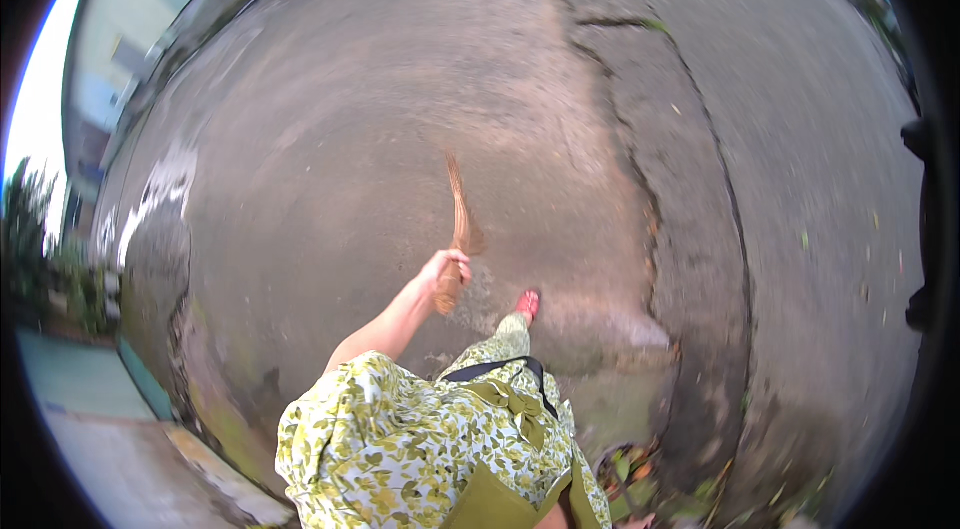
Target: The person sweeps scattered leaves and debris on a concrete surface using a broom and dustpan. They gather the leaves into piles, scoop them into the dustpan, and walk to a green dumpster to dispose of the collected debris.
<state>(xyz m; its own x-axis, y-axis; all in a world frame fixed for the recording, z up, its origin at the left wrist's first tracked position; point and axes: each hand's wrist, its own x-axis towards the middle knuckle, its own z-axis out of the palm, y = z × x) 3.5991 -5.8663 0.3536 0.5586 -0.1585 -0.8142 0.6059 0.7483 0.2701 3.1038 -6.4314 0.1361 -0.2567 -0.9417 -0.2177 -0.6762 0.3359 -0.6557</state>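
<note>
My left hand is closed round the thick bound end of a brown hand broom, held out in front of my body. Its butt sticks out below my fist. Beyond my fingers the thin bristles taper away and bend slightly left at the tip, blurred by motion. Whether the tip touches the concrete ground is hard to tell. A little skin shows at the lower edge beside the olive cloth, but my right hand is not in view.
My foot in a red shoe stands on the concrete. To the right a cracked raised strip borders a grey road. Fallen leaves lie near the lower edge. A pale building stands far left, with a low greenish wall nearer.
</note>
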